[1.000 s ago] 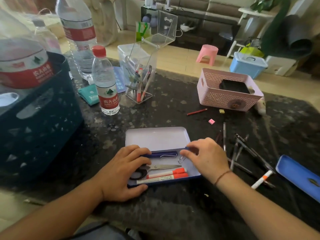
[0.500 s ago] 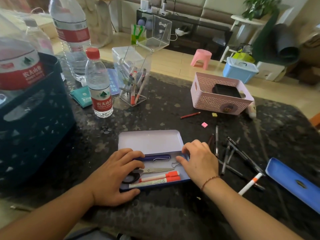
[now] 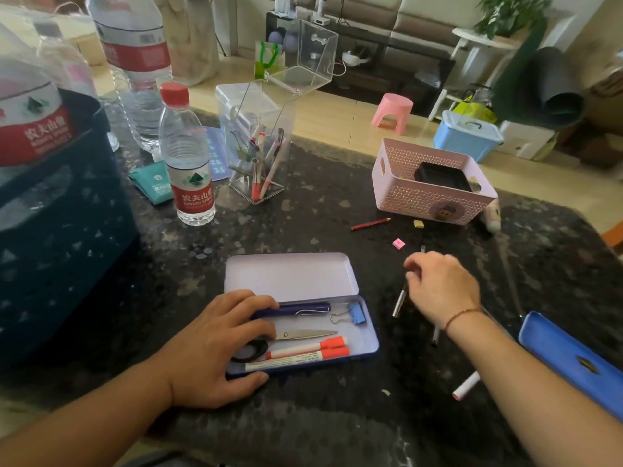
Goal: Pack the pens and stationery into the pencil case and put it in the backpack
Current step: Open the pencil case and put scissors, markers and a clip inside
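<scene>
The left hand point(image 3: 215, 348) is laid flat, fingers spread, over the left end of the open blue metal pencil case point(image 3: 369, 345), the thumb pressed against its near wall. Inside the case lie a dark blue pen point(image 3: 293, 311), a blue binder clip point(image 3: 354, 313), steel scissors with black handles point(image 3: 296, 335) and two white markers with orange caps point(image 3: 313, 352). The right hand point(image 3: 441, 288) is held loosely curled, knuckles up, over loose dark pens point(image 3: 399, 303) on the black speckled stone table point(image 3: 303, 224); whether anything is pinched cannot be told. A separate blue tin lid point(image 3: 573, 362) is seen at the far right.
</scene>
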{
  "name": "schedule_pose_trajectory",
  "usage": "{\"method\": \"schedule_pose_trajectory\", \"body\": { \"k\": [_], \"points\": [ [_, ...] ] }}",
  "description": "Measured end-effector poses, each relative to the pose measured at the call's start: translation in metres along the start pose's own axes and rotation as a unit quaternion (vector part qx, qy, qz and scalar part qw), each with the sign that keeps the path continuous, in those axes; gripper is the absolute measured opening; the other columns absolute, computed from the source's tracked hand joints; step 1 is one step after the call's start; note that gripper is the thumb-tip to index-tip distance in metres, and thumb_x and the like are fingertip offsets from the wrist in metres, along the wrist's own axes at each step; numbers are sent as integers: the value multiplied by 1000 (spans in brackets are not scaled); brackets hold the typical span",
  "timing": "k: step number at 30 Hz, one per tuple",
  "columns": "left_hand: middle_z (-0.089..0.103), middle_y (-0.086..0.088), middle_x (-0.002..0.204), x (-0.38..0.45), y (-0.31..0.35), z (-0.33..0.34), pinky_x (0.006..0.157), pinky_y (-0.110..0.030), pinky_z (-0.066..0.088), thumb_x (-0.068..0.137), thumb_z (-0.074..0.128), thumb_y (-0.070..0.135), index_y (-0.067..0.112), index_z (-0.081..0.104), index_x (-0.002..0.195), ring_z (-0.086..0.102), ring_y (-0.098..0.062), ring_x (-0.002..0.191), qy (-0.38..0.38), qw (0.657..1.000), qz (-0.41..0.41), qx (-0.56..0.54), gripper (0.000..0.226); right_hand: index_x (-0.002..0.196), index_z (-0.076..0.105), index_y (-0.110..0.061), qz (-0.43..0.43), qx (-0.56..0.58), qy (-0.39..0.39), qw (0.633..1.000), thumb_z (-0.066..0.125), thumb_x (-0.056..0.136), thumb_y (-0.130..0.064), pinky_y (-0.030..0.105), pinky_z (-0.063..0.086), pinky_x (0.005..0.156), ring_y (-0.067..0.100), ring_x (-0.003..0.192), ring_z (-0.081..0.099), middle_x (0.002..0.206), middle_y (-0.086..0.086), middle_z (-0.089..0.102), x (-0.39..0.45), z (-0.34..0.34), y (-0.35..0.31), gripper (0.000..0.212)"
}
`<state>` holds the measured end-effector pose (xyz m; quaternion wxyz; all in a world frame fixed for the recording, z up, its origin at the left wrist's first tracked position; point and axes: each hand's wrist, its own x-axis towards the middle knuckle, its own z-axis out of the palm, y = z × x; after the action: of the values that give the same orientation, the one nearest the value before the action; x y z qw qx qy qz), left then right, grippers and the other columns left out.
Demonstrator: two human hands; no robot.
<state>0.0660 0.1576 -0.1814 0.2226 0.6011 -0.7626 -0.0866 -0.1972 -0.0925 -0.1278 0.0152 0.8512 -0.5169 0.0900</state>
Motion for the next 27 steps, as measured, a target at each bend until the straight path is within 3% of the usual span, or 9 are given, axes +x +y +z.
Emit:
{"method": "schedule_pose_trajectory", "body": {
  "k": [3,7,11,15,18,20,22,24,27],
  "points": [
    [38,12,147,1,1,0,108,-40,37,79,65,59,37,55,116,33,-15,133,4,1000,1,4,44,105,64,-34,-1,-51,-68,996,54,85,-22,36,52,79,22,103,54,106,-3,63,19,-3,25,26],
    [41,9,146,1,4,-1,109,-38,31,78,65,59,37,55,120,35,-18,131,2,1000,-1,15,48,101,69,-33,-213,-28,-111,970,60,75,-13,30,48,78,18,98,52,106,-9,64,23,2,31,34],
    [45,7,143,1,6,-3,109,-38,29,79,65,58,34,60,117,37,-18,129,-4,1000,2,23,45,101,69,-32,-282,-47,-135,949,68,81,-20,29,46,81,16,101,49,112,-13,62,29,7,35,24],
    [45,8,143,1,6,-3,109,-40,31,79,65,58,34,59,118,36,-18,129,-10,1000,-3,21,47,90,71,-19,-343,-33,-68,936,76,74,-10,44,50,80,28,97,55,102,-3,67,28,3,32,19],
    [42,10,145,1,5,-3,111,-38,29,79,64,59,33,54,126,34,-16,132,-12,1000,-11,16,55,87,67,-16,-299,140,41,943,74,74,3,25,43,92,21,87,53,88,-4,65,10,-7,16,24],
    [41,11,146,1,5,-3,112,-36,27,80,64,60,31,50,132,33,-14,133,-10,1000,-13,12,61,95,63,-29,-190,330,51,923,72,78,2,12,42,86,11,86,56,85,-14,62,-14,-15,-11,36],
    [41,11,146,1,5,-4,112,-36,26,79,65,59,29,48,134,32,-13,133,-9,1000,-13,9,65,108,53,-45,-92,539,-18,837,69,82,-2,19,53,71,10,80,65,86,-7,65,-39,-20,-42,53],
    [42,10,145,1,6,-4,111,-37,28,79,66,58,28,47,134,34,-13,132,-4,1000,-12,6,66,124,43,-46,-57,651,-80,753,65,83,3,28,55,56,20,67,67,86,5,66,-59,-18,-67,68],
    [43,9,143,2,8,-5,109,-38,30,78,66,57,27,48,133,36,-14,129,3,1000,-13,3,65,125,42,-33,-35,658,-99,745,64,82,7,35,58,62,29,67,70,84,8,68,-78,-7,-93,63]
  ]
}}
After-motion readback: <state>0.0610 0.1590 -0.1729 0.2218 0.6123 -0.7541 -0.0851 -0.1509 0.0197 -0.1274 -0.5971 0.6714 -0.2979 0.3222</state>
